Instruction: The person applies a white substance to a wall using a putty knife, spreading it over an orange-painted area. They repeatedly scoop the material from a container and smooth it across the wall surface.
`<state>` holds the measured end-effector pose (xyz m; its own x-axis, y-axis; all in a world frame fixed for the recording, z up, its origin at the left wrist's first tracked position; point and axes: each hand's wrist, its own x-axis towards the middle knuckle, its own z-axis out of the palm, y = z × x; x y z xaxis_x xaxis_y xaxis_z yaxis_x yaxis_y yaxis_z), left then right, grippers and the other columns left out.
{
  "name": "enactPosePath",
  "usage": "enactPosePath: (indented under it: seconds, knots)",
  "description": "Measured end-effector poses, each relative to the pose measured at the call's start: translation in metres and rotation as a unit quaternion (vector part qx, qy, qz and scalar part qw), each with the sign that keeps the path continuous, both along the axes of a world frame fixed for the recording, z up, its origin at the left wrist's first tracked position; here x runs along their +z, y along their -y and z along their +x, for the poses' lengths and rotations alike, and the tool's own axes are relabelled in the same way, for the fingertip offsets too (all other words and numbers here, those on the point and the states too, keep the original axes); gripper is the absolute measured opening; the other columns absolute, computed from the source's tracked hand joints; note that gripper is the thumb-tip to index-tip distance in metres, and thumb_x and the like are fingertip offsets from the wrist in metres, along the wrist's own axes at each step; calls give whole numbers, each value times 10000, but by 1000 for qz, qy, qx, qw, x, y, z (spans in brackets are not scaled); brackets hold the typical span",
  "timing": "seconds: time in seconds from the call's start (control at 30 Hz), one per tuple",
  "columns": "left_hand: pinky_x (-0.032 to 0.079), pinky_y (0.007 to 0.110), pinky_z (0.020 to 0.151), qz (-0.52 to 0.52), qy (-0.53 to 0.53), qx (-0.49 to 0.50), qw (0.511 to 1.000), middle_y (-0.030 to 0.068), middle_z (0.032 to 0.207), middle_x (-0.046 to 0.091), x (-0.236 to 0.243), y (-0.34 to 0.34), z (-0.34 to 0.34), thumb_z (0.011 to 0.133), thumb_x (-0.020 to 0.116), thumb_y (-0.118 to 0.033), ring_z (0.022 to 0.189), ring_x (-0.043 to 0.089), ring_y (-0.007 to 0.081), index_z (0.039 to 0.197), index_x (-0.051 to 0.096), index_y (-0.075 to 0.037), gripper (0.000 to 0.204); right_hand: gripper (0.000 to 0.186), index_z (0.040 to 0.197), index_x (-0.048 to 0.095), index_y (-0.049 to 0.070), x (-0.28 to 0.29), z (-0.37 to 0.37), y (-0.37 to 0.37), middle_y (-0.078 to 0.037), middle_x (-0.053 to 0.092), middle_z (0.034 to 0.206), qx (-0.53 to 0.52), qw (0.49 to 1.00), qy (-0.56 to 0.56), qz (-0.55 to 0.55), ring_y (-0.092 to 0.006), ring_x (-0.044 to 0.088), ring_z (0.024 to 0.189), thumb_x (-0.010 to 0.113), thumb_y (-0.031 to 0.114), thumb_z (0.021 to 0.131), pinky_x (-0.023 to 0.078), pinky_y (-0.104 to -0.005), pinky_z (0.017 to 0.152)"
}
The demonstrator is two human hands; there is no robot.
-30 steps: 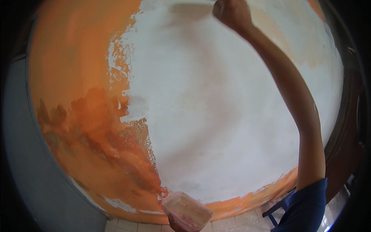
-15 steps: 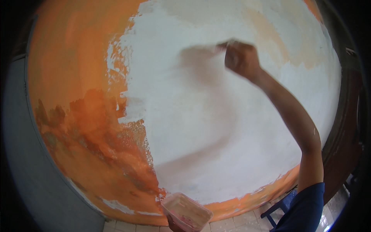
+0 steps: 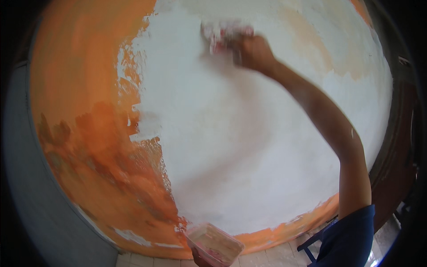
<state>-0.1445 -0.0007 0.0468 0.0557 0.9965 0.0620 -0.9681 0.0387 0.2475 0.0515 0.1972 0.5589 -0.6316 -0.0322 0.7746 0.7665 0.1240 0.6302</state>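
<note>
up near the top of the view, our right grip (image 3: 254,51) is clenched around a tool (image 3: 216,38), which juts out to the left of the knuckles. the tool is badly blurred: we make out red patches and whitish smears, but not its edge or its full shape. it lies over the white part of the wall (image 3: 200,133), and we cannot tell whether it touches the surface. the fingers are dark and run together, so we cannot count them. our right arm bends down to a navy sleeve (image 3: 351,240), cut off by the lower edge.

at the bottom, our left grip (image 3: 199,259) grasps a tub (image 3: 226,233) from its left and underside. most of that hand is hidden behind the tub or lost below the frame. the tub is clear or pale, tilted so that we see into it; pinkish streaks show inside, too faint for us to name.

on the left the wall is orange, with darker blotches and a ragged edge where the white begins. a soft shadow (image 3: 255,124) curves down the white from the tool. beside the sleeve we see part of a blue stool (image 3: 308,241), partly covered, on the tiled floor (image 3: 272,258). at the far right, dark shapes fade into the lens rim.
</note>
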Motion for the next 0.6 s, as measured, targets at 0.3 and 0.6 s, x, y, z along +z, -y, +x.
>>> enactPosePath:
  seconds: [0.3, 0.6]
  knots:
    - [389, 524, 937, 19, 18, 22, 999, 96, 1255, 458, 14, 3, 1, 852, 401, -587, 1122, 463, 309, 1330, 354, -173, 634, 182, 867, 628, 54, 27, 36, 41, -116, 645, 884, 169, 974, -58, 137, -283, 617, 691, 569, 15, 699, 501, -335, 573]
    - [368, 575, 933, -53, 6, 10, 999, 102, 1260, 452, 30, 10, 5, 835, 405, -615, 1135, 446, 338, 1341, 341, -201, 656, 244, 905, 643, 89, 79, 100, 6, -113, 641, 872, 14, 984, -120, 129, -305, 612, 702, 545, 13, 695, 512, -363, 593]
